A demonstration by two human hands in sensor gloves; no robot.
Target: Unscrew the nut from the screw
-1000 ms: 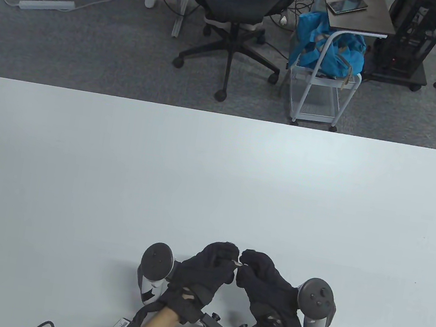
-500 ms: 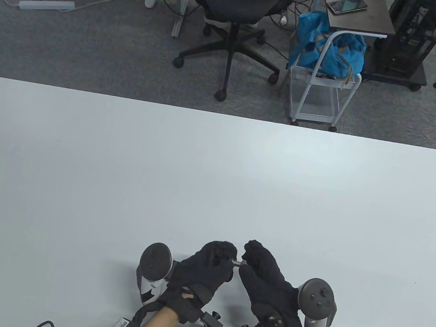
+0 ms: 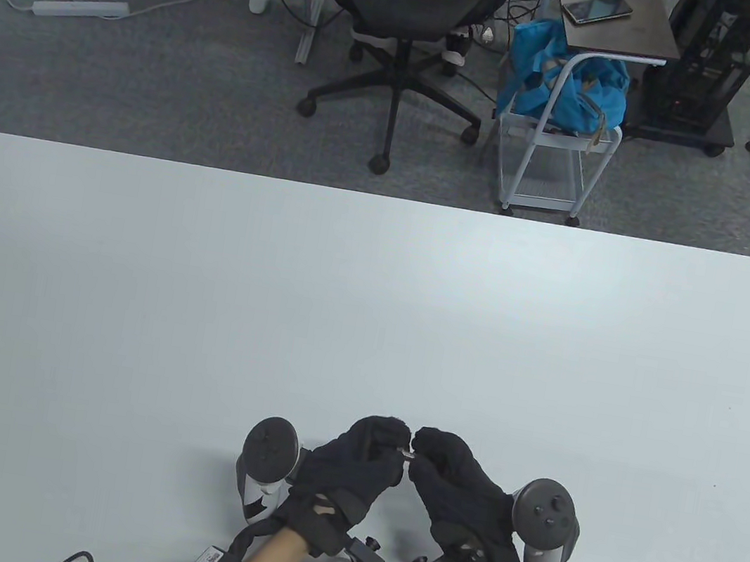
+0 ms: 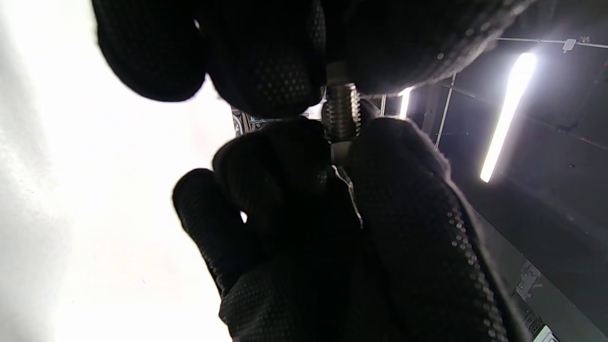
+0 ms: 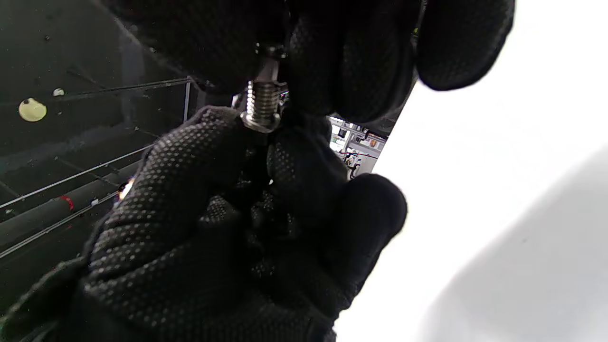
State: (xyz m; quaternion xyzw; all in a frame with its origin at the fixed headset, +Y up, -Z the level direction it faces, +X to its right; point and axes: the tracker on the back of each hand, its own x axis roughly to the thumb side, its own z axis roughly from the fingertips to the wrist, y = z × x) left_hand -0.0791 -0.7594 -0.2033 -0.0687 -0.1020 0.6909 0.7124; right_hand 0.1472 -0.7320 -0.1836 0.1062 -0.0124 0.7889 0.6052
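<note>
1. Nut (image 5: 259,124) and screw (image 5: 262,100) held up off the table (image 3: 373,295), over the middle of its near edge, clamped between left hand (image 3: 353,466) and right hand (image 3: 455,493).
2. Table view first: nothing but a tiny silver sliver bridging the two black gloves above the table. Way too small there to tell nut from thread. Does show both hands knuckle to knuckle though, with a tracker (image 3: 269,453) strapped on each outer side.
3. Right wrist view next, and way more detail. Shiny, coarse thread, only a short stretch bare. Flat-sided silver collar at its lower end, reading as the nut, pressed right against the left hand's thumb and fingertip coming up from below. Right hand's fingers (image 5: 342,57) wrapped round the upper end, hiding whatever sits there.
4. Left wrist view: same thread but backlit and darker, and flipped round, with left fingers (image 4: 266,52) on top and the right hand's below. Pale bit of metal poking out at each end of the thread before vanishing into glove. Can't make out the nut's flats from this side.
5. Hand state: both pinched tight on the hardware, left on the nut end, right on the far end of the screw, fingertips of the two hands almost touching across the bare thread.
6. Looks overall: small, silvery, clean metal, lying roughly level above the table.
</note>
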